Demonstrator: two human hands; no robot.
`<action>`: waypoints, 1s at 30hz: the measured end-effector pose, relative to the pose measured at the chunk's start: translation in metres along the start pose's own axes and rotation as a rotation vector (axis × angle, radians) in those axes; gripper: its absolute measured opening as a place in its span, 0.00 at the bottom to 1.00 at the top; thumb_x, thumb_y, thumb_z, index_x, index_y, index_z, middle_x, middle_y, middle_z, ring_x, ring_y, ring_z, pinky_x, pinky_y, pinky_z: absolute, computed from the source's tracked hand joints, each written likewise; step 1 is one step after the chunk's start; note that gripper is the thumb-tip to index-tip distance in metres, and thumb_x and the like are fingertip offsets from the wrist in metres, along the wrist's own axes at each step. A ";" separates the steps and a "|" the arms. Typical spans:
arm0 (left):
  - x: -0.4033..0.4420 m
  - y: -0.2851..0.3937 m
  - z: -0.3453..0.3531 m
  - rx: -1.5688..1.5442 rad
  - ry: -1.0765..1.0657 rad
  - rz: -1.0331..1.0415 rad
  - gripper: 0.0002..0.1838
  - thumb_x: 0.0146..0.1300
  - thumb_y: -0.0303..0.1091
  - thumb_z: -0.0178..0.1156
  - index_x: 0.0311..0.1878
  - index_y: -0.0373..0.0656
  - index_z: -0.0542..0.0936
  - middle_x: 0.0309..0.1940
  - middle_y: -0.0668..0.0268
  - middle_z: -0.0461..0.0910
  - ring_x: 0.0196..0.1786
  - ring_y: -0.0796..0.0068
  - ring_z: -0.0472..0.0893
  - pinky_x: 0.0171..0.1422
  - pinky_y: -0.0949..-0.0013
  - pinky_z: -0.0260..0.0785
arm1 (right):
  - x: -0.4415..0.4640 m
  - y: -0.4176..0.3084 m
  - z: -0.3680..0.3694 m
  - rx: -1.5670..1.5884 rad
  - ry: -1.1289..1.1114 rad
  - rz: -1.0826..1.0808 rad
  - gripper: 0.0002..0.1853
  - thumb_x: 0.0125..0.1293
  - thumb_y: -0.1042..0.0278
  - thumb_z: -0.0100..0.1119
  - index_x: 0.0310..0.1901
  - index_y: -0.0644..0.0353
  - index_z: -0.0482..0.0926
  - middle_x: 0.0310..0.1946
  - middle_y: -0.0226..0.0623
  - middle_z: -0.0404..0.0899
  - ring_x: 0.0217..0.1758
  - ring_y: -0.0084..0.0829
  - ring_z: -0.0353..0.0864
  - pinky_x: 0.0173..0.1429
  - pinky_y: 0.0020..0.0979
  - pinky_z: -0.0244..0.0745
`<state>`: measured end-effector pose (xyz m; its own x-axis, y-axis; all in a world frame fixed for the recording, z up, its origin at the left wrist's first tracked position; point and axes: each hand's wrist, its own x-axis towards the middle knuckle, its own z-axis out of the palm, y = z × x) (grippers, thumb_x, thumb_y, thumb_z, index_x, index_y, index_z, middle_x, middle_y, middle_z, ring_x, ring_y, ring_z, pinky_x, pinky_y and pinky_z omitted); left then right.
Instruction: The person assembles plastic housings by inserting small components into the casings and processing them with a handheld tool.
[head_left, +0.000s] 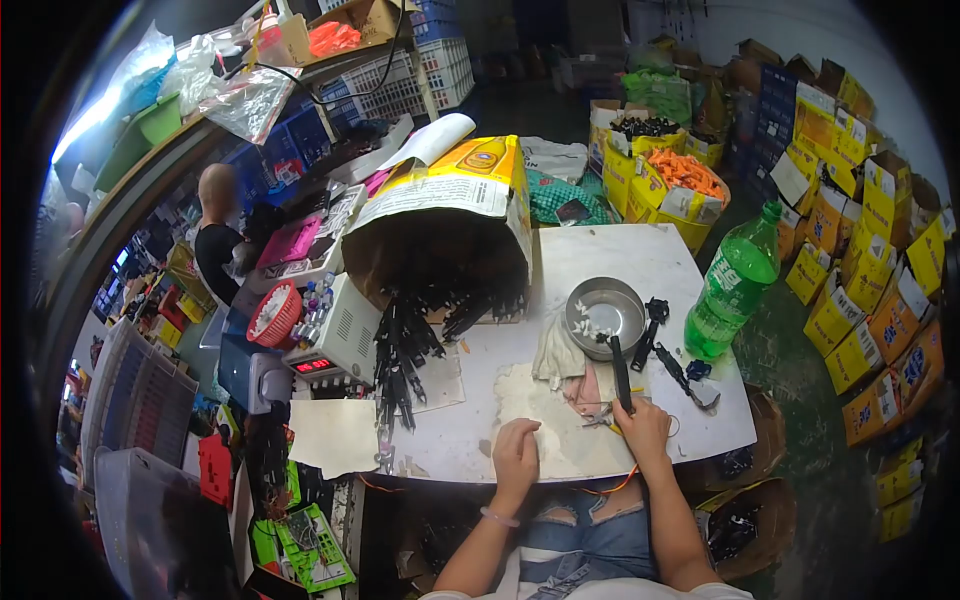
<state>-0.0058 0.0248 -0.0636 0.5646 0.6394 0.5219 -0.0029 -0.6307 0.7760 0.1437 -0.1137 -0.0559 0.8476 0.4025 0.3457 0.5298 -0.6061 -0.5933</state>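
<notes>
Black part [621,375], clasped in the right grip [643,428] near the surface's [715,425] front edge, points lengthwise towards the bowl [628,308]; the left grip [517,455], farther off, curls, contents unclear.

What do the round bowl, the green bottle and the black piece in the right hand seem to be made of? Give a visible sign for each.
Round bowl: probably metal; grey, smooth, with soft reflections inside.
Green bottle: likely plastic; glossy, see-through, with bright highlights.
Black piece in the right hand: perhaps plastic, fairly dull, though its dark surface leaves this open.
</notes>
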 end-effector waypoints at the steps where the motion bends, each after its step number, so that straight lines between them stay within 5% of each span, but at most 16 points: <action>1: -0.001 0.000 0.000 -0.007 0.001 -0.001 0.07 0.54 0.21 0.49 0.34 0.37 0.76 0.35 0.57 0.76 0.41 0.59 0.74 0.47 0.65 0.66 | 0.001 0.000 -0.001 -0.016 -0.005 0.013 0.16 0.55 0.56 0.55 0.20 0.61 0.76 0.20 0.44 0.76 0.23 0.44 0.77 0.29 0.40 0.69; 3: 0.000 0.002 0.000 0.022 -0.002 0.012 0.07 0.54 0.20 0.49 0.34 0.37 0.76 0.34 0.57 0.76 0.41 0.60 0.75 0.47 0.65 0.66 | -0.001 0.003 -0.001 -0.029 -0.021 0.018 0.15 0.55 0.58 0.55 0.20 0.62 0.76 0.20 0.45 0.76 0.24 0.45 0.77 0.29 0.39 0.69; 7: -0.002 -0.007 0.003 -0.001 0.028 0.044 0.07 0.55 0.21 0.51 0.36 0.38 0.76 0.34 0.58 0.76 0.39 0.62 0.75 0.45 0.67 0.66 | -0.005 0.025 -0.012 0.496 0.080 0.309 0.14 0.59 0.64 0.54 0.19 0.61 0.71 0.18 0.30 0.72 0.21 0.27 0.70 0.27 0.28 0.64; 9: -0.004 -0.005 0.002 -0.033 0.047 -0.004 0.07 0.56 0.22 0.52 0.37 0.38 0.76 0.34 0.58 0.76 0.39 0.63 0.76 0.43 0.68 0.67 | -0.023 0.075 -0.006 0.638 0.406 -0.035 0.12 0.60 0.64 0.52 0.20 0.58 0.69 0.22 0.25 0.65 0.25 0.19 0.64 0.26 0.24 0.60; 12: -0.016 -0.016 0.007 -0.256 0.082 -0.123 0.07 0.60 0.28 0.49 0.41 0.40 0.71 0.34 0.62 0.72 0.39 0.67 0.74 0.47 0.63 0.67 | -0.059 0.096 -0.060 1.221 0.585 0.684 0.12 0.64 0.60 0.47 0.23 0.52 0.68 0.20 0.23 0.62 0.17 0.15 0.59 0.18 0.17 0.53; 14: -0.014 -0.014 0.005 -0.418 0.125 -0.153 0.07 0.61 0.29 0.49 0.43 0.42 0.68 0.33 0.64 0.69 0.38 0.68 0.73 0.47 0.61 0.68 | -0.092 0.113 -0.084 1.242 0.739 0.646 0.16 0.63 0.49 0.50 0.24 0.50 0.66 0.15 0.22 0.59 0.11 0.14 0.55 0.13 0.17 0.49; 15: -0.006 0.010 -0.002 -0.849 0.165 -0.182 0.08 0.63 0.32 0.48 0.43 0.44 0.66 0.32 0.66 0.66 0.37 0.68 0.72 0.46 0.58 0.68 | -0.113 0.136 -0.094 1.242 0.737 0.773 0.17 0.63 0.47 0.48 0.26 0.50 0.66 0.16 0.23 0.60 0.11 0.15 0.55 0.14 0.17 0.50; 16: 0.002 0.038 -0.011 -1.279 0.193 -0.211 0.08 0.64 0.35 0.47 0.44 0.46 0.63 0.31 0.67 0.62 0.36 0.68 0.70 0.45 0.55 0.69 | -0.142 0.184 -0.090 1.228 0.712 0.813 0.19 0.62 0.43 0.47 0.31 0.51 0.70 0.16 0.22 0.62 0.12 0.16 0.57 0.14 0.18 0.53; 17: 0.009 0.067 -0.028 -1.392 0.046 -0.143 0.22 0.60 0.52 0.50 0.47 0.47 0.60 0.33 0.66 0.58 0.41 0.71 0.66 0.47 0.50 0.69 | -0.170 0.220 -0.085 1.174 0.759 0.890 0.21 0.62 0.40 0.45 0.32 0.52 0.70 0.17 0.23 0.63 0.11 0.16 0.57 0.14 0.18 0.53; 18: 0.020 0.107 -0.046 -1.533 -0.027 -0.081 0.25 0.58 0.62 0.46 0.43 0.49 0.63 0.31 0.67 0.60 0.35 0.68 0.66 0.41 0.53 0.70 | -0.202 0.258 -0.084 1.349 0.669 0.990 0.22 0.62 0.39 0.44 0.32 0.52 0.70 0.17 0.24 0.63 0.11 0.17 0.56 0.13 0.19 0.52; 19: 0.021 0.131 -0.058 -1.719 -0.161 -0.032 0.31 0.53 0.68 0.47 0.46 0.52 0.62 0.33 0.67 0.59 0.36 0.68 0.65 0.41 0.53 0.69 | -0.273 0.376 -0.061 1.952 0.086 0.802 0.35 0.54 0.25 0.28 0.25 0.51 0.73 0.22 0.34 0.74 0.28 0.34 0.72 0.34 0.43 0.69; 20: 0.021 0.159 -0.073 -1.866 -0.288 0.057 0.30 0.54 0.68 0.45 0.48 0.54 0.61 0.35 0.67 0.58 0.36 0.68 0.63 0.39 0.52 0.70 | -0.336 0.490 -0.013 1.929 0.412 1.104 0.28 0.55 0.33 0.33 0.23 0.50 0.72 0.20 0.32 0.72 0.24 0.34 0.71 0.31 0.42 0.69; 21: 0.021 0.184 -0.078 -2.088 -0.256 0.127 0.32 0.53 0.67 0.49 0.44 0.48 0.59 0.33 0.64 0.57 0.35 0.67 0.65 0.36 0.49 0.73 | -0.360 0.523 0.009 1.785 0.633 1.394 0.27 0.54 0.34 0.35 0.23 0.50 0.71 0.20 0.32 0.72 0.23 0.35 0.70 0.29 0.42 0.68; 23: 0.019 0.210 -0.086 -2.161 -0.339 0.235 0.32 0.52 0.68 0.50 0.44 0.48 0.59 0.32 0.63 0.57 0.34 0.68 0.65 0.35 0.55 0.74 | -0.320 0.360 -0.008 1.284 0.335 1.394 0.29 0.56 0.33 0.32 0.24 0.51 0.72 0.21 0.33 0.73 0.23 0.36 0.68 0.31 0.43 0.67; 30: 0.003 0.228 -0.095 -2.266 -0.342 0.365 0.33 0.48 0.70 0.51 0.41 0.49 0.61 0.28 0.64 0.59 0.28 0.71 0.64 0.35 0.62 0.72 | -0.316 0.315 0.044 1.143 0.209 1.528 0.27 0.58 0.36 0.34 0.27 0.53 0.71 0.21 0.32 0.71 0.22 0.33 0.66 0.29 0.39 0.65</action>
<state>-0.0834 -0.0755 0.1482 0.3957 0.4301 0.8114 -0.5483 0.8194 -0.1670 0.0413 -0.4022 -0.3840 0.5403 -0.0862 -0.8370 -0.7527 0.3951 -0.5266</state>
